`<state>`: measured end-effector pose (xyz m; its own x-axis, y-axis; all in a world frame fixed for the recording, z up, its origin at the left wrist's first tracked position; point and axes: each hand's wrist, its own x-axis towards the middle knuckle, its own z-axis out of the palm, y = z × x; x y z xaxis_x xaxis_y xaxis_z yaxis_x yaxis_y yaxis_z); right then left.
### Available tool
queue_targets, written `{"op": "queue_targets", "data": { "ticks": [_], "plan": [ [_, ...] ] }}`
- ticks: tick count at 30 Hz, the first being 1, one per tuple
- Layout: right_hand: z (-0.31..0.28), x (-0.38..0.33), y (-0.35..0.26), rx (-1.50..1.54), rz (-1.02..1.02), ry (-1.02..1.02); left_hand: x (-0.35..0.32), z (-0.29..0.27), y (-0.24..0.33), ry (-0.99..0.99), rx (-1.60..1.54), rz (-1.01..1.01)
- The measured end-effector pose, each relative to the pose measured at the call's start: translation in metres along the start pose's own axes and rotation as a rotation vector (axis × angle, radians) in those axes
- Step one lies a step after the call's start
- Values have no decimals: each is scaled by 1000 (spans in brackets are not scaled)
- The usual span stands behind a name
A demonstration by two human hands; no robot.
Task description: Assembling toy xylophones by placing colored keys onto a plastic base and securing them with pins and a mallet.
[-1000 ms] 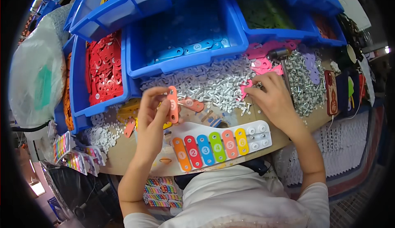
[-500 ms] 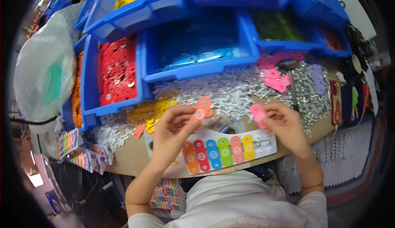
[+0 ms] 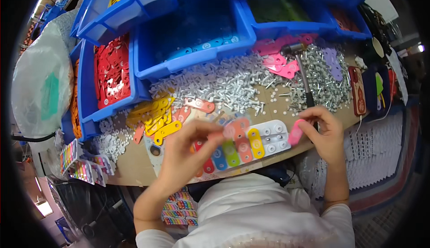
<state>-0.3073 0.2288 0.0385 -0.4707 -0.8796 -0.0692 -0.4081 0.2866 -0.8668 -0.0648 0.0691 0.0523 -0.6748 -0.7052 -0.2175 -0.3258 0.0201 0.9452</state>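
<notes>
1. Grip, left hand [image 3: 186,151]: fingertips pinch a flat orange plastic tag [image 3: 236,128] above the white base plate [image 3: 268,137].
2. Grip, right hand [image 3: 326,133]: fingers hold a pink oblong tag [image 3: 295,133], just beside the plate's right end on the bench [image 3: 130,167].

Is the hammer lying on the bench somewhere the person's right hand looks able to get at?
Probably yes: the hammer lies uncovered just beyond the right hand, though the fingers already pinch a pink bar.

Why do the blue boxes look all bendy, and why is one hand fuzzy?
Head view: the fisheye lens curves the blue plastic bins toward the dark round rim; the left hand with its orange plastic tab is smeared by motion blur; the right hand looks sharper.
</notes>
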Motion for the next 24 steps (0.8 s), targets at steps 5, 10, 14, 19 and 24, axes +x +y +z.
{"op": "queue_targets", "data": {
  "ticks": [5,10,14,19,24],
  "plan": [
    [9,5,7,233,159,-185,-25,24,-14,-83,-252,-59],
    [27,14,4,30,87,-192,-23,41,-8,-109,52,100],
    [27,13,10,96,29,-172,-22,46,-9,-64,267,223],
    [24,12,18,182,51,-207,-18,42,-2,-61,291,243],
    [25,19,11,619,240,-179,-5,5,-12,302,523,355]
  ]
}}
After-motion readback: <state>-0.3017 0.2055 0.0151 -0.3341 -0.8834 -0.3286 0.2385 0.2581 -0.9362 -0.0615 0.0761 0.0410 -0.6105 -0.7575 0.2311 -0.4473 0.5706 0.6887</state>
